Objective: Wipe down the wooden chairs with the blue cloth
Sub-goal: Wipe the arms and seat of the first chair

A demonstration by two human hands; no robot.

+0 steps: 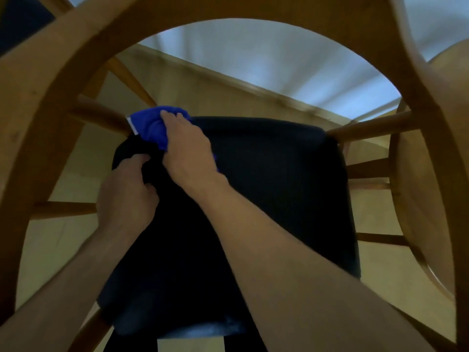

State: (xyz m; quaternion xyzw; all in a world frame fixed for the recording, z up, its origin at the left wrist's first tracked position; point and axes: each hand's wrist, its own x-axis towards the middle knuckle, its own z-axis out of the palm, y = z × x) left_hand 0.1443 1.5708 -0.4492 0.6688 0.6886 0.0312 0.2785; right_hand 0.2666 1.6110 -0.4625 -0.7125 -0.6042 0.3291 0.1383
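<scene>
Nearest the camera, both bare forearms reach forward through the curved wooden chair back [76, 44] and down over the dark upholstered seat [266, 179]. The left hand [127, 191] sits at the seat's left edge, its fingers curled and pinching the dark fabric there, apparently to steady it. Just beyond and to the right of it, the right hand [186, 146] grips the blue cloth [149, 125], which is bunched under its fingers and thumb at the seat's far left corner. The cloth bulges out past the fingertips, touching or very near the wooden rail [101, 115] that meets that corner; I cannot tell whether it actually presses on the wood.

The cloth looks soft, light and limp, so it should fold around rounded rails easily. It is best held as a wad in the palm with a loose flap left free to wrap a spindle. Its white tag [132, 127] shows at the left edge.

Farther from the hands, another rail [373, 125] meets the seat's right corner, and pale flooring [203, 80] lies beyond.
</scene>
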